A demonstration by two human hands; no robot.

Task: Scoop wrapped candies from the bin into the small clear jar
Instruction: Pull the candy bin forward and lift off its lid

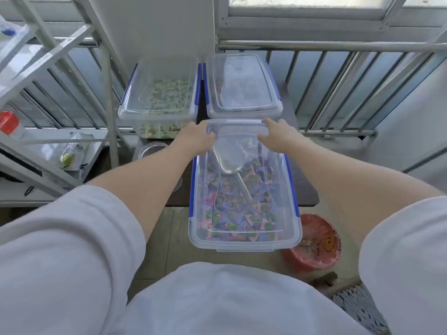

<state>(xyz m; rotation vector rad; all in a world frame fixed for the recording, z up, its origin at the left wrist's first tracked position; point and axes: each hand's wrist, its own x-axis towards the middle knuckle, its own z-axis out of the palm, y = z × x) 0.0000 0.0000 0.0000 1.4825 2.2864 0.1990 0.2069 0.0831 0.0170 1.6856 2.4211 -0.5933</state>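
A clear bin (244,245) with blue clips sits in front of me, its clear lid (285,189) on top. Inside lie several purple and pink wrapped candies (239,221) and a metal scoop (227,158). My left hand (193,139) rests on the lid's far left corner. My right hand (275,135) rests on its far right corner. Fingers of both hands curl over the lid's far edge. A small clear jar (151,149) stands left of the bin, partly hidden behind my left forearm.
Two more lidded clear bins stand behind: one with green candies (159,97) at left, one at right (244,88). A metal shelf rack (60,141) is on the left, a railing (338,93) behind, a red basin (314,243) on the floor at right.
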